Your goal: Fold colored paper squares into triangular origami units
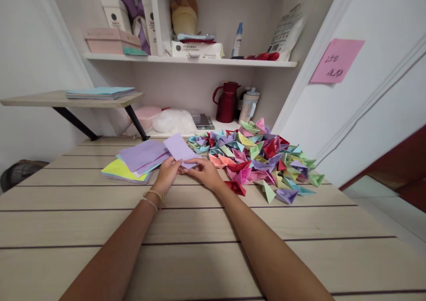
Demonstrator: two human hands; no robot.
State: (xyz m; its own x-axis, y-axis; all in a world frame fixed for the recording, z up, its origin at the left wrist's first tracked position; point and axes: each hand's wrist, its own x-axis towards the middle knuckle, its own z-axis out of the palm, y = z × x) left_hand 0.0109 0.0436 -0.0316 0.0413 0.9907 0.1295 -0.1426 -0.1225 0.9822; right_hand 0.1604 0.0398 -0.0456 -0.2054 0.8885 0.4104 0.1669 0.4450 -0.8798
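On the table's [86, 223] left lies a paper stack [141, 155], purple sheets over yellow. Just right of it, the left hand [167, 176], fingers narrowed, pinches 1 purple sheet [179, 148] by its near edge; the sheet tilts up between the 2 hands. The right hand [208, 174] pinches its right corner. Farther right spread many folded paper boats [272, 149].

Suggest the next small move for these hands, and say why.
Probably press a fold into the sheet: the left hand and right hand both pinch it near its lower edge, its upper part looks flat, and folded paper boats lie piled to the right.
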